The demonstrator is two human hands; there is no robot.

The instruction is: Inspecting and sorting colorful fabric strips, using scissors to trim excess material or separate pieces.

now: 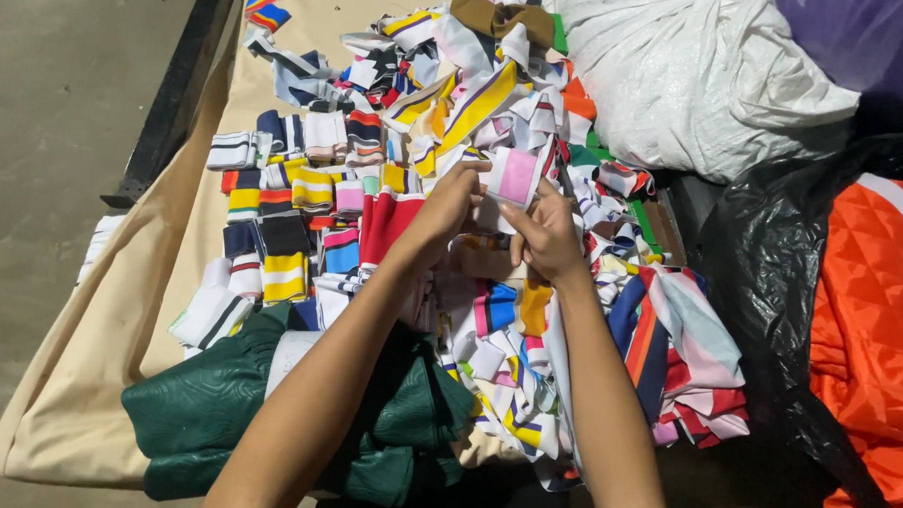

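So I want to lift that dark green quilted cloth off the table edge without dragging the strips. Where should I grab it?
Probably take the dark green quilted cloth by its bunched left fold, coming from the left edge of the table: that part lies on bare tan cover, while its right side sits under the person's arms and against the striped strips.

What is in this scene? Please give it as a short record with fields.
left hand: grips the upper left edge of the pink-and-white strip
right hand: pinches the same strip from below
sorted part: folded striped pieces in rows, left of the hands
unsorted part: loose heap of striped strips under and right of the hands
surface: beige cloth
nearby: green fabric, white sack, orange quilted fabric
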